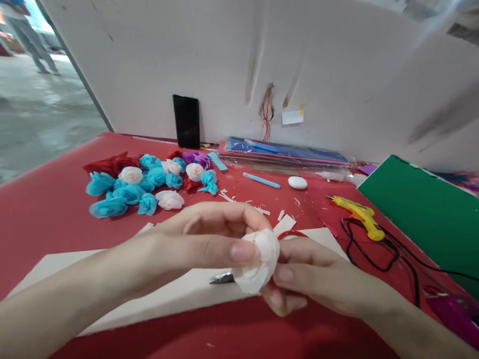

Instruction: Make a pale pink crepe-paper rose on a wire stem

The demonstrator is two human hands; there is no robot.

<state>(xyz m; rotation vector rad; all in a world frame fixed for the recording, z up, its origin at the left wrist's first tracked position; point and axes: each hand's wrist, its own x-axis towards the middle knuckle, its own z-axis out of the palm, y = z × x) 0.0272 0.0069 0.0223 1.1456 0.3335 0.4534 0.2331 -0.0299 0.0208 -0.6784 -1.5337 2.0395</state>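
A pale pinkish-white paper flower [262, 262] is held between my two hands, above a cream paper sheet [123, 299]. My left hand [202, 239] pinches its upper left side, thumb on the front petals. From the right, my right hand [314, 274] grips the flower's edge and underside, with some fingers curled below. Under the flower lie scissors, their metal blade tip [221, 278] showing to the left and a red handle [294, 233] behind my right hand. The middle of the scissors is hidden.
Blue, white, red and purple paper flowers [129, 194] lie at left. A yellow glue gun [359, 214] with black cable and a green board [422, 214] are at right. Behind stand a phone [187, 122], a blue pen [261, 180] and a white oval object [297, 182].
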